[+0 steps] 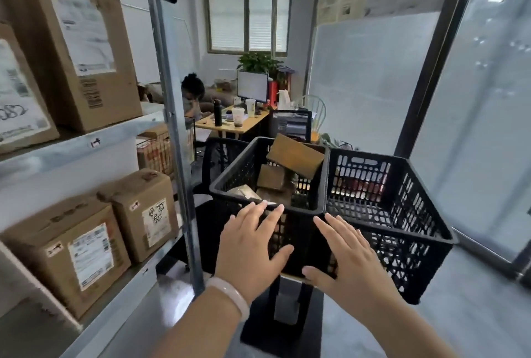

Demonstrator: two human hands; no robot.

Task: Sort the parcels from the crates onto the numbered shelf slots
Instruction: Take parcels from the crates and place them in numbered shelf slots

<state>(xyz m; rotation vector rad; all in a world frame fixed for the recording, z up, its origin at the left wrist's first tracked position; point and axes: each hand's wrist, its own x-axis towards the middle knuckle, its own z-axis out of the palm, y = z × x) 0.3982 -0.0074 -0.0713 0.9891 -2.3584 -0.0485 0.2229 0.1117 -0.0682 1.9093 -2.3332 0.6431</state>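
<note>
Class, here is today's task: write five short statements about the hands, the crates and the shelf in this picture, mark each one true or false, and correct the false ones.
1. The left hand and the right hand are both open and hold no parcel. True.
2. The left crate holds several brown parcels. True.
3. The right crate is piled full. False: no parcels show inside it.
4. The shelf is bare. False: cardboard boxes stand on both of its levels.
5. A pale bracelet sits on the left wrist. True.
</note>
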